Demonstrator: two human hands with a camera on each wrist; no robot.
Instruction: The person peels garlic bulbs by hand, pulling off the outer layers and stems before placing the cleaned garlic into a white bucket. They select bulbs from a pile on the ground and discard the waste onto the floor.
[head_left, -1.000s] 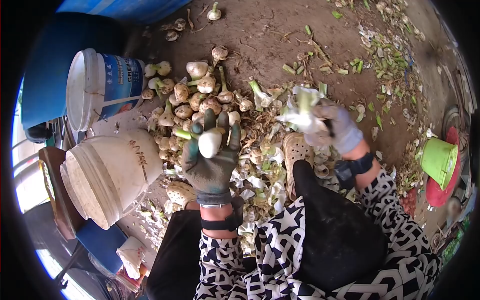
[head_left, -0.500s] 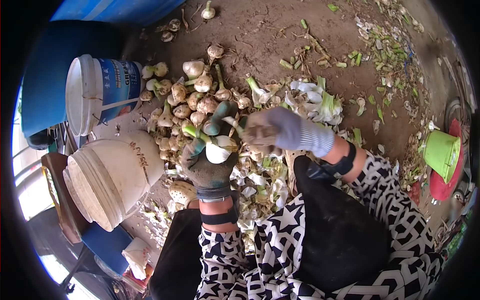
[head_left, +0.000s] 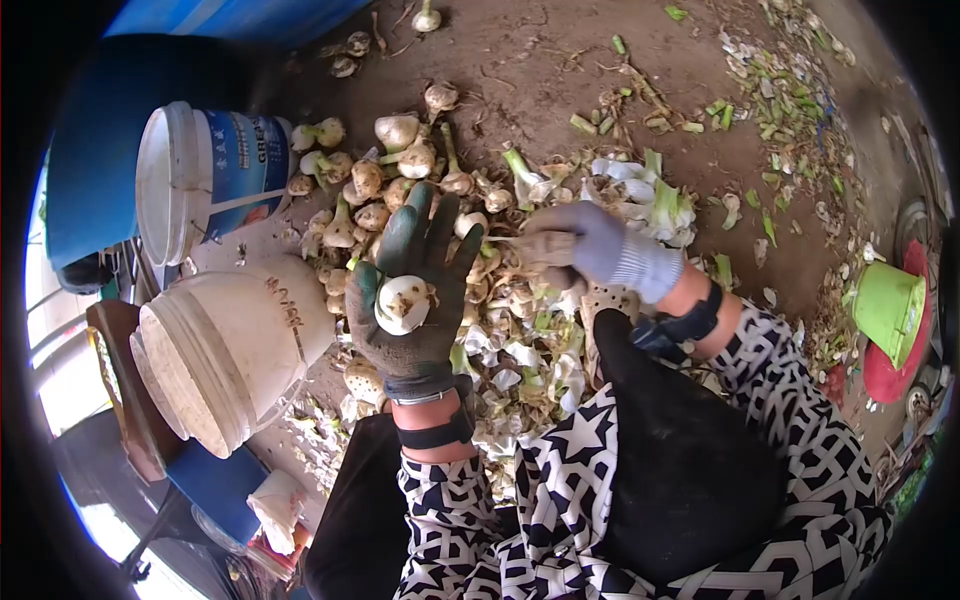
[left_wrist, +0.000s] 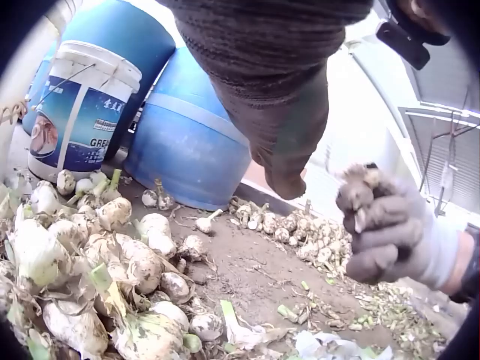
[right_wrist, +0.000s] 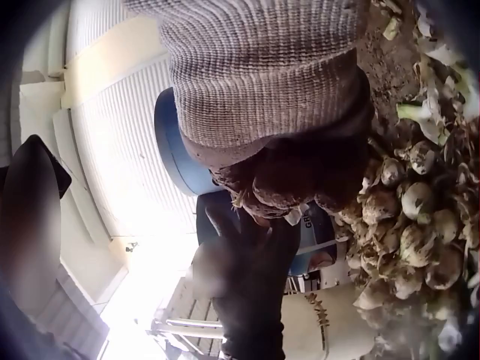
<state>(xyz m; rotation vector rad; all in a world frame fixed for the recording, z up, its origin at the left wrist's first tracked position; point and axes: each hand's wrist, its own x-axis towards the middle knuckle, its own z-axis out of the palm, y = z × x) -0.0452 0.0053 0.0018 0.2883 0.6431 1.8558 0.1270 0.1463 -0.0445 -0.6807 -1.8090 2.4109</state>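
Noted left hand (head_left: 448, 278) palm-up over near side of bulb pile (head_left: 372, 217), with fingers extended and thumb alongside white, brown-patched bulb (head_left: 402, 305) resting on palm. Noted right hand (head_left: 575, 245) at right edge of pile, with fingers curled round thin pale strip (head_left: 499, 239); cannot tell exactly what. Logged left of pile: lettered bucket (head_left: 247, 165) and, nearer the body, white bucket (head_left: 240, 335). Logged right of pile: leafy peelings (head_left: 665, 212).

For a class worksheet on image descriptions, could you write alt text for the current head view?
A pale, dirt-marked bulb rests on a person's upturned, gloved left hand while the gloved right hand grips a thin, mostly hidden object. Below lie heaped bulbs and scattered peelings.
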